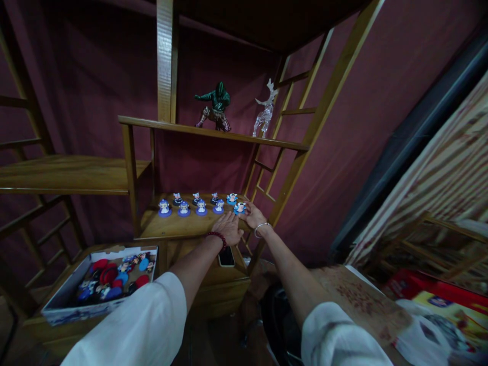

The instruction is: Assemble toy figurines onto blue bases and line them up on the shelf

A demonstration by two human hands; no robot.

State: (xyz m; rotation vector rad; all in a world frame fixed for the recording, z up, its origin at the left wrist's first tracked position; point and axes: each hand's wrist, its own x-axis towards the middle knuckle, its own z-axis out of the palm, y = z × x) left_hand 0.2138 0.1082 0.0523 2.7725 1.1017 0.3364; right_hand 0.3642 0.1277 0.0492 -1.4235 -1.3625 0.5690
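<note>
Two rows of small figurines stand on the low wooden shelf [152, 227]. Purple-based monkey-like figurines [183, 208] make up most of the front row, with dark-based figurines [196, 198] behind. At the right end are two blue-and-white figurines, a rear one [232, 199] and a front one [240, 207]. My right hand [254, 215], wearing a pale bracelet, has its fingers closed at the right side of the front one. My left hand [229, 226], with a dark red bead bracelet, lies with fingers stretched forward over the shelf edge, just in front of that figurine.
A cardboard box [49, 311] of loose figurines and bases stands at lower left. Below my left hand lies a phone [226, 257]. The upper shelf [171, 125] bears a green crouching statue [216, 107] and a clear deer figure [264, 113]. Slanted posts [305, 168] bound the right side.
</note>
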